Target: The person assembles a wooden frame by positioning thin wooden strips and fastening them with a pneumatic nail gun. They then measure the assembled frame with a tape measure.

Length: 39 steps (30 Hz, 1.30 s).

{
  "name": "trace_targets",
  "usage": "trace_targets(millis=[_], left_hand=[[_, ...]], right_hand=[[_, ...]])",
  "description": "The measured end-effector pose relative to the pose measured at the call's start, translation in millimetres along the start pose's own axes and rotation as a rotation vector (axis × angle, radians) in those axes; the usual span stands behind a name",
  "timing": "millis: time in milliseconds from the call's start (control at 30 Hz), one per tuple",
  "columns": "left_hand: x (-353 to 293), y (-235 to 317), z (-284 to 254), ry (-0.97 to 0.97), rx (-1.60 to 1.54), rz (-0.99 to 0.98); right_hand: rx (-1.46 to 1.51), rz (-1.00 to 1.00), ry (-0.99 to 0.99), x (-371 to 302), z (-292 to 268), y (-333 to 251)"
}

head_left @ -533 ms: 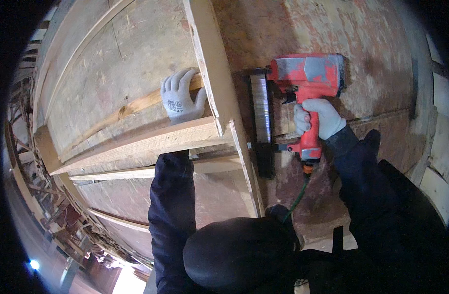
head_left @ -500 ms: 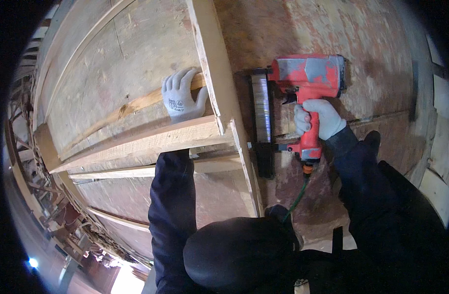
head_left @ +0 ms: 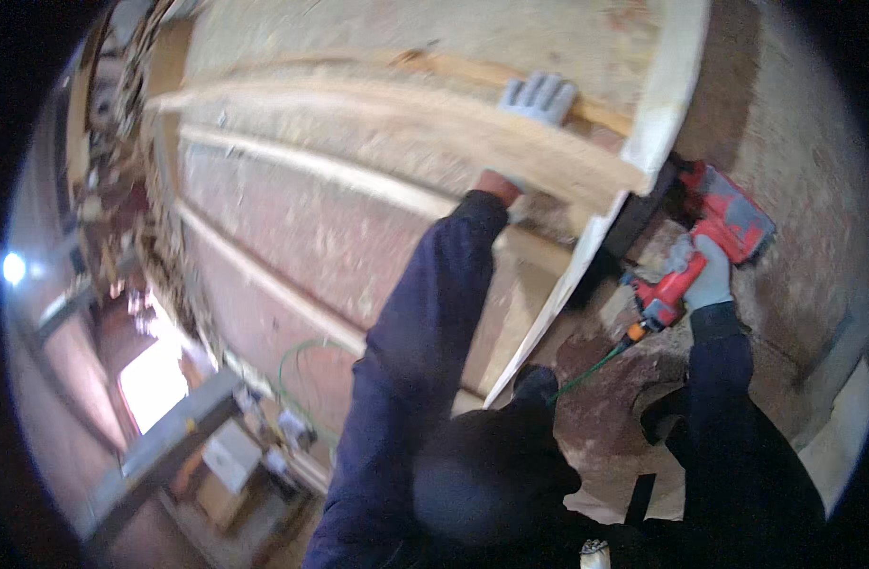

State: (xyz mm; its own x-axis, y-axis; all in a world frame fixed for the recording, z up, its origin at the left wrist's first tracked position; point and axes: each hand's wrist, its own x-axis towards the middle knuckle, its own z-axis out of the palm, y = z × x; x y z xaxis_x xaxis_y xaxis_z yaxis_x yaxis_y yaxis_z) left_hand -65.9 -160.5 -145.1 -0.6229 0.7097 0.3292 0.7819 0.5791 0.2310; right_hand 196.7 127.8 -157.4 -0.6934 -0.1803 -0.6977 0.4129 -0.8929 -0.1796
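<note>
In a pale glove, my right hand (head_left: 714, 272) is wrapped round the handle of a red and grey nail gun (head_left: 735, 220). The nail gun's front end lies against the outer side of an upright wooden edge board (head_left: 586, 261). An orange fitting (head_left: 636, 332) joins its handle to a green air hose (head_left: 591, 370). My left forearm passes beneath a long wooden plank (head_left: 377, 112). Past the plank, the stretched fingers of my gloved left hand (head_left: 540, 98) show near a narrow wooden strip (head_left: 458, 68); the plank hides its palm and thumb.
More wooden strips (head_left: 292, 161) cross the worn reddish panel (head_left: 292, 228). At lower left stands a grey beam (head_left: 159, 455) beside a cardboard box (head_left: 228, 465). Stacked scrap wood and a bright opening (head_left: 153, 387) lie on the left. A dark shoe (head_left: 536, 384) shows by the edge board.
The view has swung, so the frame and both hands appear shifted right. The nail gun has tilted and come up against the edge board. More of my left hand is hidden by the plank.
</note>
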Motion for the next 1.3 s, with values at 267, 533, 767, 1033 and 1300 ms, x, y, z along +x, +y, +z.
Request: trace_targets(millis=[267,533,767,1033,1300], left_hand=[[-160,108,-118,-0.119,-0.316,-0.710],[-255,223,-314,-0.278,-0.715,-1.371],[-332,330,-415,-0.333,-0.908,-1.786],[-350,465,-508,-0.755,-0.145,-1.270],[-352,603,-532,-0.855,-1.064,-1.900]], right_hand=[[-0.131,0.020,0.302,-12,34,-12],[-0.037,-0.029,0.273,-100,117,-16],[-0.303,-0.201,0.419,-220,176,-3],[-0.212,0.033,0.455,-340,283,-21],[0.212,0.275,0.469,-420,351,-133]])
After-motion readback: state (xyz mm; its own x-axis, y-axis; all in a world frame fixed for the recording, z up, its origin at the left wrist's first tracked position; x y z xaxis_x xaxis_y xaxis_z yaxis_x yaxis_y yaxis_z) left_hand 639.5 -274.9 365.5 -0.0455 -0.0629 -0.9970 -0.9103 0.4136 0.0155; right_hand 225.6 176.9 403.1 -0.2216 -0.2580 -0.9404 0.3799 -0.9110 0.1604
